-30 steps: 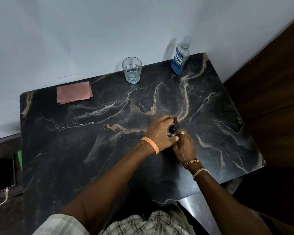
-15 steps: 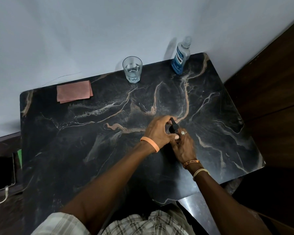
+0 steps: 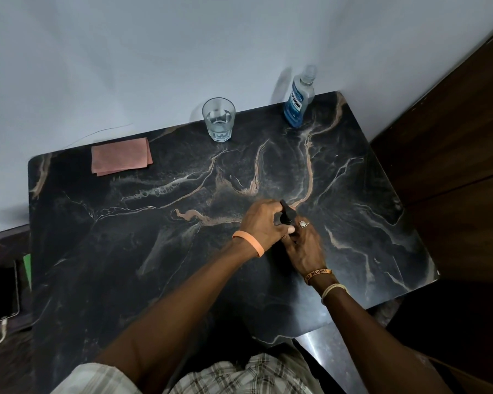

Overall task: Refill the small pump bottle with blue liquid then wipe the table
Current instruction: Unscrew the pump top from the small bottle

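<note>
The small pump bottle (image 3: 287,214), dark with a black pump head, stands mid-table between both hands. My left hand (image 3: 264,223) curls its fingers and thumb round the pump head. My right hand (image 3: 303,247) grips the bottle's body from below, hiding most of it. A blue liquid bottle (image 3: 296,105) with a clear cap stands at the table's far right edge. A folded pink cloth (image 3: 120,156) lies at the far left of the black marble table (image 3: 125,251).
A glass (image 3: 219,119) with some water stands at the table's back edge, near the white wall. A phone (image 3: 2,291) on a cable lies on a lower surface to the left. Dark wooden panels rise on the right.
My left hand has shifted slightly on the pump head, and the pump nozzle has turned a little. Both hands stay on the bottle in the same spot.
</note>
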